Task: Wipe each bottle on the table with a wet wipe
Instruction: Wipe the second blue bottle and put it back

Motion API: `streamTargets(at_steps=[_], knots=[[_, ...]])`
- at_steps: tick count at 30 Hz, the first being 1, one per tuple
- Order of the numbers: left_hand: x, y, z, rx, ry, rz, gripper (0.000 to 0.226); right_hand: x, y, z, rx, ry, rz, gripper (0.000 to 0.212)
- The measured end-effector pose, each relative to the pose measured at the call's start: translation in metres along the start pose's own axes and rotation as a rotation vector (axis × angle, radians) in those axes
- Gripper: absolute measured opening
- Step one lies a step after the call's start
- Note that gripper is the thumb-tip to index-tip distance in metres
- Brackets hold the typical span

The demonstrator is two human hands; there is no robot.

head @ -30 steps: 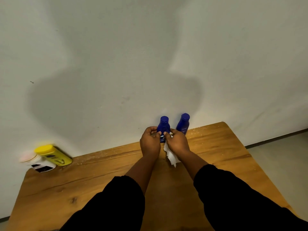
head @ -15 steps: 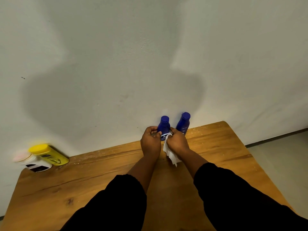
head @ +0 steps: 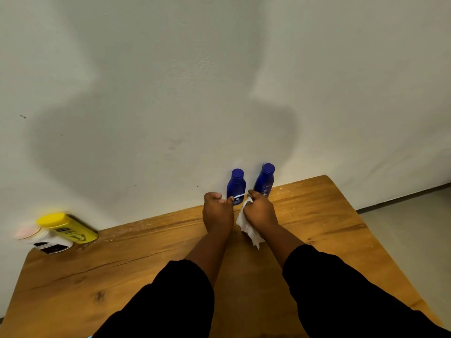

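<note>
Two dark blue bottles stand upright against the wall at the back of the wooden table (head: 317,230). My left hand (head: 217,213) is just in front and to the left of the left blue bottle (head: 236,185). Its fingers are curled beside the bottle, not round it, and the thumb tip touches the bottle's lower side. My right hand (head: 260,211) grips a crumpled white wet wipe (head: 246,226) in front of the right blue bottle (head: 264,179). The wipe hangs down toward the table.
A yellow bottle (head: 67,228) and a white bottle with a pink cap (head: 48,241) lie blurred at the table's far left corner, against the wall. The table's right edge drops to a grey floor (head: 415,228).
My left hand has let go of the left blue bottle, which now stands at the wall. Both hands have drawn back slightly toward me, the wipe still in my right hand.
</note>
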State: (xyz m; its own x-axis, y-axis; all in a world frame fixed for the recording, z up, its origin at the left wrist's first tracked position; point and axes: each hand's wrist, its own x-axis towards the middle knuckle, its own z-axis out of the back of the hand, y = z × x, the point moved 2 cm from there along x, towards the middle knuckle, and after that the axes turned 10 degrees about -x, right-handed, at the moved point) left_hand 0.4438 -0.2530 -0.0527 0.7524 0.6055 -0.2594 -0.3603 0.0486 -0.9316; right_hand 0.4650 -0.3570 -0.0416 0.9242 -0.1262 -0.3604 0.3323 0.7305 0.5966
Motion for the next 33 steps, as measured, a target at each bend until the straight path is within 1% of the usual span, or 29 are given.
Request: streamTargets(at_steps=[2, 3, 5, 7, 9, 10, 14, 17, 20, 24, 31, 33], knots=[[-0.015, 0.007, -0.001, 0.116, -0.001, 0.084, 0.015, -0.005, -0.010, 0.002, -0.043, -0.096, -0.089, 0.030], [-0.024, 0.011, -0.004, 0.157, 0.049, 0.113, 0.012, -0.009, -0.015, 0.005, -0.095, -0.151, -0.118, 0.026], [-0.044, 0.016, -0.016, 0.157, 0.182, 0.114, 0.009, -0.015, -0.029, 0.010, -0.121, -0.246, -0.150, 0.024], [-0.058, 0.008, -0.031, 0.154, 0.278, 0.051, 0.019, -0.016, -0.041, 0.020, -0.083, -0.337, -0.160, 0.024], [-0.065, -0.006, -0.045, 0.138, 0.326, -0.009, 0.033, -0.010, -0.048, 0.035, -0.036, -0.419, -0.137, 0.025], [-0.066, -0.013, -0.052, 0.113, 0.340, -0.022, 0.039, -0.005, -0.050, 0.042, -0.009, -0.427, -0.101, 0.026], [-0.064, -0.033, -0.072, -0.022, 0.319, 0.013, 0.056, 0.017, -0.045, 0.065, 0.028, -0.305, 0.085, 0.035], [-0.058, -0.045, -0.078, -0.063, 0.307, 0.019, 0.059, 0.027, -0.034, 0.074, 0.047, -0.190, 0.168, 0.039], [-0.050, -0.049, -0.081, -0.062, 0.288, 0.022, 0.050, 0.029, -0.030, 0.078, 0.094, -0.102, 0.185, 0.039], [-0.053, -0.048, -0.077, -0.034, 0.256, 0.044, 0.035, 0.022, -0.041, 0.081, 0.147, -0.094, 0.181, 0.039], [-0.078, -0.034, -0.058, 0.061, 0.294, -0.046, 0.029, -0.008, -0.067, 0.085, 0.178, -0.047, 0.213, 0.041], [-0.088, -0.032, -0.052, 0.087, 0.270, -0.093, 0.031, -0.019, -0.070, 0.087, 0.186, -0.039, 0.213, 0.038]])
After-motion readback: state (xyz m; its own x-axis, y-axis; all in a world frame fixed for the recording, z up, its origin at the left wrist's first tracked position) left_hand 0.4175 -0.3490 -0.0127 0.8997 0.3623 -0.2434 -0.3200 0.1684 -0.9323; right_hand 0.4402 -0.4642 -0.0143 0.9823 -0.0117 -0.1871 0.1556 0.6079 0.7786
